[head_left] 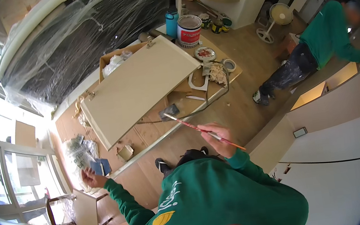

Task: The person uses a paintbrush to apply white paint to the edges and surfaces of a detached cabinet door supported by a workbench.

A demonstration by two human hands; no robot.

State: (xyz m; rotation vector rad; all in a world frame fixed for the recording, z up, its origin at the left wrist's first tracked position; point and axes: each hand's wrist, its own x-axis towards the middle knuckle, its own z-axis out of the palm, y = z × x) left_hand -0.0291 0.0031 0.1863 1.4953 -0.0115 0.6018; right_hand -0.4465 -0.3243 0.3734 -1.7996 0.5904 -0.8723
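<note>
My right hand (218,140) is closed around a slim artist's paintbrush (189,124) with a red handle and a pale tip. The tip points up and left, toward a dark grey block (169,111) on the cardboard. My left hand (92,178) is held out at the left with its fingers apart and nothing in it. Nearest to it are a clear plastic bag (79,155) and a dark blue flat piece (101,167). A cream cabinet door (140,88) with metal hinges lies on the low platform beyond my hands.
A large paint can (189,31), a blue bottle (172,22) and small tins (217,26) stand at the back. A tape roll (229,65) and a cable (209,104) lie on the platform's right. A co-worker (323,43) in green bends at the right, near a fan (280,14).
</note>
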